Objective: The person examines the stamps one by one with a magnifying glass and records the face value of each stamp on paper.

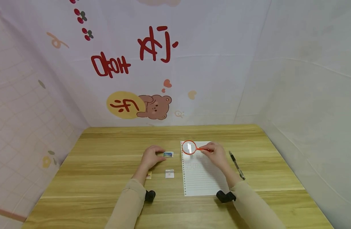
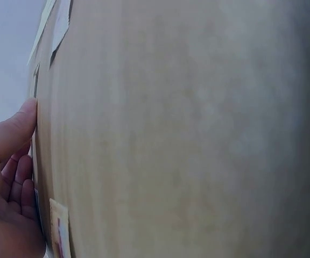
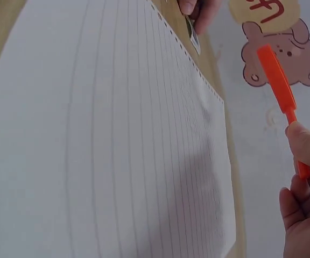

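Observation:
My right hand point(image 1: 217, 156) grips the handle of an orange-rimmed magnifying glass point(image 1: 189, 147) over the upper left of a lined, hole-punched sheet of paper point(image 1: 204, 184). In the right wrist view the magnifying glass point(image 3: 279, 80) shows edge-on, raised off the sheet, thumb on its handle. My left hand point(image 1: 151, 156) has thumb and finger at the left side of a small stamp point(image 1: 168, 154) with a blue-green picture, pinching it by its edges. Closer to me lies a pale stamp point(image 1: 169, 173). A yellowish stamp point(image 1: 148, 175) is partly hidden by the left forearm.
Right of the sheet lies a black pen point(image 1: 237, 165). Faint handwriting marks the upper part of the paper. The wooden table point(image 1: 106, 152) meets a printed cloth backdrop point(image 1: 209, 79) at its far edge, with more cloth at both sides.

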Available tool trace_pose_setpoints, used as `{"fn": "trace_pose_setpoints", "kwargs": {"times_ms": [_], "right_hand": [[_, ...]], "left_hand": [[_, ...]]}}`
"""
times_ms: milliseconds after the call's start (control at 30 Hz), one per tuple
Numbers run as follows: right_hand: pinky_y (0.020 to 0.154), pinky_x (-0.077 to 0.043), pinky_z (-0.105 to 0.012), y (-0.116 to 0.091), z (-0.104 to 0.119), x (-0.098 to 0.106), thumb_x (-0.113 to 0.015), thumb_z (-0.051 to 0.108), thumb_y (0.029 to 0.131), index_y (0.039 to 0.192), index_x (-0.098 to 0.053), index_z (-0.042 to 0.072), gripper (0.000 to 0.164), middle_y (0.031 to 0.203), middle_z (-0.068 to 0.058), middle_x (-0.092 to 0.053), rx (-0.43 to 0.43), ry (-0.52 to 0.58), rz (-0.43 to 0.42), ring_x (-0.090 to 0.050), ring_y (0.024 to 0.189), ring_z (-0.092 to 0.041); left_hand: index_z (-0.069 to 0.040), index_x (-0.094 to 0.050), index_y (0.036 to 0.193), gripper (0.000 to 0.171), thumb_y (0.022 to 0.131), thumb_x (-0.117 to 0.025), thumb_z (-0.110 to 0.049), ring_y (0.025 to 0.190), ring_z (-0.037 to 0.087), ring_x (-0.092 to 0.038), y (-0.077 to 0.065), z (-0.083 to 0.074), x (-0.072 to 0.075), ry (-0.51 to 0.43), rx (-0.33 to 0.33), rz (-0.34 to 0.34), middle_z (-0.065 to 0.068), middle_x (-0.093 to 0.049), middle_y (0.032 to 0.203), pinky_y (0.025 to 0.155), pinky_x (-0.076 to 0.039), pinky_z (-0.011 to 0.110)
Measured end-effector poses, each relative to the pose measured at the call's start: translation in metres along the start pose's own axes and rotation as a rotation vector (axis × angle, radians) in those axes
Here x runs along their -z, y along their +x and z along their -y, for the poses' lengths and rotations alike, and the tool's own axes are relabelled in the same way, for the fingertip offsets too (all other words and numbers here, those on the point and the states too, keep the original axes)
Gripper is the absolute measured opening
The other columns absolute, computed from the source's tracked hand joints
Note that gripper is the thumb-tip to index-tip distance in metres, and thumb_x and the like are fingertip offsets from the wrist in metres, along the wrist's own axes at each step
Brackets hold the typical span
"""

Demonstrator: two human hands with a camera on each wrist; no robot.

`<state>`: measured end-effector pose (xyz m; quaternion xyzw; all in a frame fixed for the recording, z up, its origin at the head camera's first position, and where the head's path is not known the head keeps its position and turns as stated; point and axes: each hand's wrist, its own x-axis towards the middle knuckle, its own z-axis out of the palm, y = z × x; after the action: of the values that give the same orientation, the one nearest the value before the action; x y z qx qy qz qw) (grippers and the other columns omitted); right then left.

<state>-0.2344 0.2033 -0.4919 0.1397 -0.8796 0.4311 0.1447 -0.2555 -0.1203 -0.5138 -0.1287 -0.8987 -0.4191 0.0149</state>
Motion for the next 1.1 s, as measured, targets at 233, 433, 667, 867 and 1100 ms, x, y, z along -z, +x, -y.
{"fn": "trace_pose_setpoints", "kwargs": {"times_ms": [233, 433, 667, 867, 1100], "right_hand": [[0.067, -0.049, -0.02, -0.013, -0.029, 0.043, -0.079, 0.004, 0.083, 0.094, -0.08, 0.006, 0.012, 0.096, -0.009, -0.068, -0.045, -0.006, -0.075, -0.06, 0.083, -0.02], [0.064, -0.047, -0.018, -0.028, -0.05, 0.073, -0.078, 0.006, 0.084, 0.095, -0.079, 0.002, 0.011, 0.1, -0.013, -0.068, -0.123, -0.035, -0.141, -0.058, 0.084, -0.013], [0.065, -0.045, -0.013, -0.049, -0.071, 0.106, -0.075, 0.006, 0.088, 0.099, -0.076, -0.003, 0.014, 0.097, -0.016, -0.066, -0.178, -0.069, -0.187, -0.051, 0.083, -0.001], [0.064, -0.046, -0.016, -0.067, -0.086, 0.13, -0.071, 0.016, 0.093, 0.108, -0.075, -0.002, 0.023, 0.102, -0.015, -0.064, -0.266, -0.1, -0.175, -0.051, 0.082, 0.0], [0.063, -0.045, -0.019, -0.088, -0.101, 0.151, -0.07, 0.025, 0.094, 0.112, -0.074, 0.001, 0.03, 0.107, -0.015, -0.063, -0.36, -0.176, -0.149, -0.049, 0.08, 0.004]], "left_hand": [[-0.003, -0.075, 0.109, 0.033, 0.078, -0.085, -0.011, 0.115, 0.034, -0.057, 0.001, -0.002, 0.0, 0.009, 0.0, 0.006, 0.013, -0.066, 0.117, 0.103, -0.042, 0.048], [-0.004, -0.076, 0.107, 0.033, 0.077, -0.086, -0.012, 0.113, 0.033, -0.058, 0.001, 0.0, -0.001, 0.03, -0.01, -0.007, 0.012, -0.066, 0.115, 0.102, -0.042, 0.049], [-0.004, -0.076, 0.109, 0.034, 0.078, -0.086, -0.013, 0.114, 0.033, -0.057, 0.002, 0.001, -0.002, 0.025, -0.004, 0.006, 0.012, -0.066, 0.116, 0.102, -0.042, 0.048], [-0.005, -0.076, 0.107, 0.033, 0.077, -0.086, -0.012, 0.114, 0.032, -0.058, 0.003, 0.0, -0.002, 0.034, -0.012, -0.01, 0.012, -0.067, 0.115, 0.102, -0.042, 0.047], [-0.005, -0.076, 0.108, 0.033, 0.077, -0.086, -0.012, 0.112, 0.032, -0.059, 0.002, 0.001, -0.001, 0.04, -0.022, -0.013, 0.011, -0.067, 0.114, 0.101, -0.043, 0.047]]}}
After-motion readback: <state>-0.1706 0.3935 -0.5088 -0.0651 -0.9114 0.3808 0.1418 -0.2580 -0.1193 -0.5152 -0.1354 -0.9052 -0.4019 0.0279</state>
